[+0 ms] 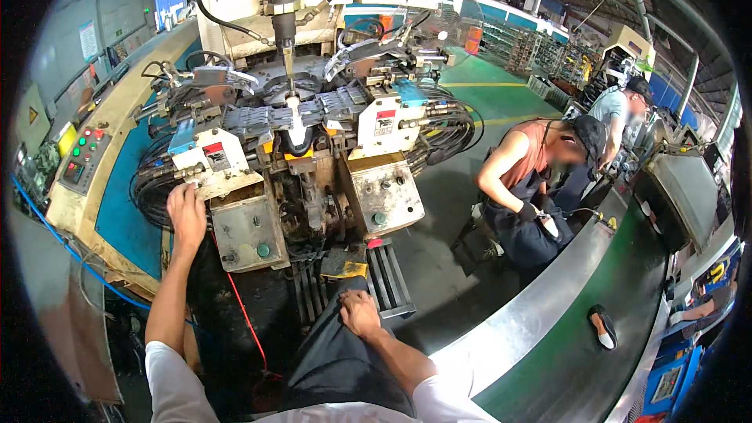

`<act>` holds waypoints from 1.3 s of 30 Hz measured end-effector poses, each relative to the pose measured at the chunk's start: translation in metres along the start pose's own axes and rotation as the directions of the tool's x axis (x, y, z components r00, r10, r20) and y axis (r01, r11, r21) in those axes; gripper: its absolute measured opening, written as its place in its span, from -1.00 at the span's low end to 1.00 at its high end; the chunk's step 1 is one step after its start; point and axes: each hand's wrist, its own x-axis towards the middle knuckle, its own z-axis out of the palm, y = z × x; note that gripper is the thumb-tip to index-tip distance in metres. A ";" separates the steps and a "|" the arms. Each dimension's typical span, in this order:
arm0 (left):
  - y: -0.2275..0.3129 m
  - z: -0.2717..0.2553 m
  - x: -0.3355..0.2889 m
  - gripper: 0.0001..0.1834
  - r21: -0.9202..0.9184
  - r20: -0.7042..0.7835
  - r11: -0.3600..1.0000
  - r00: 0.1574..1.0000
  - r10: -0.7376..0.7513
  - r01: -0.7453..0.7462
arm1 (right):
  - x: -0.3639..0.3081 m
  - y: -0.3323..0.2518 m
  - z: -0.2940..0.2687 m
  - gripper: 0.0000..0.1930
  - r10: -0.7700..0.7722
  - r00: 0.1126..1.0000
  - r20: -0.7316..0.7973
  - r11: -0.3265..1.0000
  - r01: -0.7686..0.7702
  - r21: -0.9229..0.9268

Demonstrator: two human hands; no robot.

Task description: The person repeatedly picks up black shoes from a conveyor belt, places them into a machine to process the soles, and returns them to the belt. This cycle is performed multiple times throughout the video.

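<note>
My left hand [186,215] rests against the left corner of a cream metal panel [227,182] on the machine, its fingers slightly bent and nothing visible in them. On my dark-trousered knee [333,352] lies my right hand [360,312], fingers loosely spread and holding nothing. Ahead of me stands a large shoe-making machine [286,113] with metal clamps on both sides. At its middle, under a vertical rod [283,19], sits a shoe [296,125] with its pale sole up, partly hidden by the clamps around it.
Grey control boxes [249,227] hang below the clamps. A button panel [84,153] is at far left. To the right runs a green conveyor [548,345] carrying a black-and-white shoe [602,327]. Beyond it, a co-worker [533,180] bends over a shoe; another person sits farther back.
</note>
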 end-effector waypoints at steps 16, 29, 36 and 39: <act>0.168 0.125 0.062 -0.26 -0.429 0.903 -0.227 0.409 -0.132 0.874 | -0.005 0.000 -0.002 -0.70 0.026 0.999 -0.025 0.987 -0.022 0.161; 0.180 0.079 0.030 -0.20 -0.747 0.664 -0.002 0.747 0.003 0.664 | -0.001 -0.009 -0.004 -0.72 0.029 1.000 -0.002 0.988 -0.028 0.153; 0.179 -0.086 -0.046 0.09 -0.448 0.301 0.889 0.920 0.252 -0.097 | 0.001 -0.005 -0.001 -0.71 -0.042 0.996 -0.072 0.985 0.054 0.163; 0.160 -0.137 -0.078 0.04 -0.336 0.120 0.881 0.912 0.392 -0.334 | 0.003 -0.006 0.002 -0.71 -0.096 0.991 -0.090 0.984 0.108 0.144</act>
